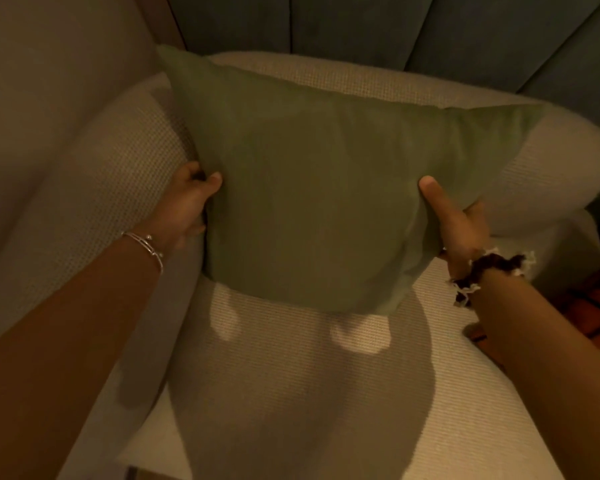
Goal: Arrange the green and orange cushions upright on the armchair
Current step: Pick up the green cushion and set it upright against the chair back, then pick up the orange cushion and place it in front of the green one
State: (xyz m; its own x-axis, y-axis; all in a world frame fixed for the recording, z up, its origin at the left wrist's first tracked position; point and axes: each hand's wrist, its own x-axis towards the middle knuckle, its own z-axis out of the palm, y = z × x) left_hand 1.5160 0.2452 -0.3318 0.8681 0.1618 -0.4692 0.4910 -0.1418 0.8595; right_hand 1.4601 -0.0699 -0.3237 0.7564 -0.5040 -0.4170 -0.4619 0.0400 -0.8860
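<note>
A square green cushion (319, 188) stands upright over the seat of a cream woven armchair (291, 393), leaning toward the curved backrest (326, 74). My left hand (187, 202) grips the cushion's left edge, thumb on the front. On the right edge my right hand (454, 220) holds it the same way, thumb pressed into the fabric. The cushion's lower edge hovers at or just above the seat. Something orange (589, 306) shows at the far right beside the chair; I cannot tell if it is the orange cushion.
The armchair's left armrest (94, 188) and right armrest (551, 168) flank the cushion. Behind the chair is a dark green channelled panel (395, 26). A pale surface (32, 81) lies at the upper left.
</note>
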